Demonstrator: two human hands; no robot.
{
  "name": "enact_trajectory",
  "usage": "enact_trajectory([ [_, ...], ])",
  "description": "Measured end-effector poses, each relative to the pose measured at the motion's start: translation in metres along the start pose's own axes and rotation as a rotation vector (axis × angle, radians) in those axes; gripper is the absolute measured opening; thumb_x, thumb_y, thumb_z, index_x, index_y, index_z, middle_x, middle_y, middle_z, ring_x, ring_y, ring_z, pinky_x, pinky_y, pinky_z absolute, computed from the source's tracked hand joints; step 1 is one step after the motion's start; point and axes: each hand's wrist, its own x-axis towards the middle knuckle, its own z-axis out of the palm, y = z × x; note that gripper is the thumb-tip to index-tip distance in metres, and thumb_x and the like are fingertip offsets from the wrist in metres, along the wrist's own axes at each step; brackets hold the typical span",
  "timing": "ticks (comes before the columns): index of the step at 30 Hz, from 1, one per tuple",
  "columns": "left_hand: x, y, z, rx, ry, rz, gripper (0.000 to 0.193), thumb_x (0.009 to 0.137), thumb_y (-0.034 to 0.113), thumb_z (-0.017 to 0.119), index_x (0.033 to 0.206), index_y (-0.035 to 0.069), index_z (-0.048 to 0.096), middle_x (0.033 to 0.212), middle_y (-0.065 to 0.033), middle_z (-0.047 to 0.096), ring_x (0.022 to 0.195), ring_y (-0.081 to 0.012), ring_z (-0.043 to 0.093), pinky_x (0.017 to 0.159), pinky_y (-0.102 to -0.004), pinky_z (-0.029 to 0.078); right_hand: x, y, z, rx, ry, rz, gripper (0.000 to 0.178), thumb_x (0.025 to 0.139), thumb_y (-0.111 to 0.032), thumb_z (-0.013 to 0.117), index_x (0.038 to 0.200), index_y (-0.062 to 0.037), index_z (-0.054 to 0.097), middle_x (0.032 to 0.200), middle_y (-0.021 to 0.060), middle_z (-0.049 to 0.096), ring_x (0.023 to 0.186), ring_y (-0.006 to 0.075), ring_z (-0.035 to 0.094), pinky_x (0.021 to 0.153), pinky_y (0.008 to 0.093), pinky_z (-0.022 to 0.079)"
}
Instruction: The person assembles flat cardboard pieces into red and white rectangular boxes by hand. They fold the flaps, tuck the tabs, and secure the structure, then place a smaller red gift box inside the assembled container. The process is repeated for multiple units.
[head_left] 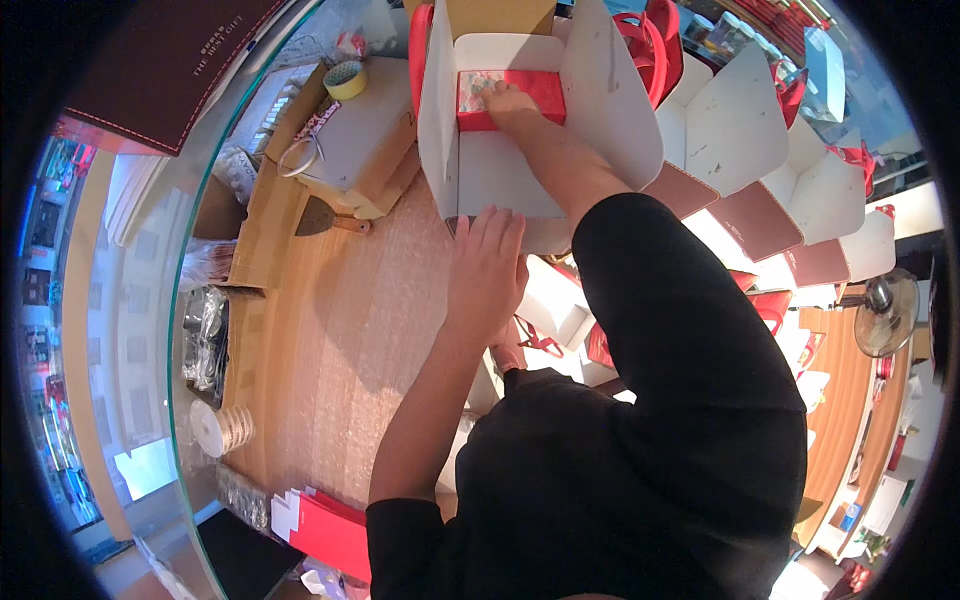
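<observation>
A large white-lined gift box (pixel 510 190) stands open in front of me, its flaps raised. Inside, toward its far end, sits a red box (pixel 538 92) with a pale patterned piece (pixel 470 95) over its left part. My right hand (pixel 508 100) reaches into the gift box, fingers bent and closed on the pale patterned piece; their tips are partly hidden. My left hand (pixel 488 265) rests at the gift box's near edge, fingers stretched out and touching it, holding nothing.
More open gift boxes (pixel 735 130) line up to the right. Left on the wooden table (pixel 350 330) are a putty knife (pixel 318 217), a cardboard box (pixel 365 150) with a tape roll (pixel 346 80) on it, a ribbon spool (pixel 220 430) and red cards (pixel 325 535). A glass edge (pixel 178 400) borders the left.
</observation>
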Motion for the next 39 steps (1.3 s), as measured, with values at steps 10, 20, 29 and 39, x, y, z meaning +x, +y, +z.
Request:
enact_trajectory([
  [10,-0.005,0.011,-0.007,0.042,-0.02,-0.047,0.054,0.074,0.011,0.06,0.124,0.001,0.04,0.129,-0.0174,0.04,0.124,-0.0332,0.034,0.103,-0.0499,0.023,0.009,-0.005,0.0,0.078,-0.073,0.172,0.033,0.087,-0.017,0.043,0.118,-0.0055,0.045,0.119,0.0189,0.046,0.108,0.0337,0.048,0.089,0.0429,0.045],
  [20,-0.215,0.042,-0.083,-0.22,0.078,-0.442,0.039,0.076,0.011,0.057,0.114,0.005,0.051,0.12,-0.0161,0.051,0.115,-0.0338,0.045,0.1,-0.0474,0.03,-0.102,-0.084,-0.138,1.181,0.983,0.198,0.035,0.079,-0.009,0.06,0.109,0.0029,0.047,0.099,0.0179,0.054,0.094,0.0276,0.053,0.088,0.0361,0.041],
  [29,-0.524,0.065,-0.155,0.533,0.629,-1.375,0.044,0.083,0.016,0.055,0.122,-0.002,0.045,0.134,-0.021,0.036,0.123,-0.0371,0.034,0.102,-0.0447,0.027,-0.388,-0.337,-0.049,1.346,-0.645,-0.538,0.04,0.079,-0.019,0.067,0.11,-0.0018,0.049,0.094,0.0075,0.057,0.081,0.0155,0.055,0.074,0.0277,0.046],
  [39,-0.628,0.058,-0.134,0.193,0.771,-1.639,0.059,0.079,0.022,0.06,0.126,-0.006,0.038,0.131,-0.0269,0.037,0.124,-0.0364,0.034,0.102,-0.039,0.029,-0.482,-0.54,0.047,1.284,-0.997,-0.528,0.052,0.069,-0.03,0.074,0.102,0.0047,0.056,0.082,0.0152,0.063,0.071,0.0205,0.062,0.065,0.0313,0.049],
])
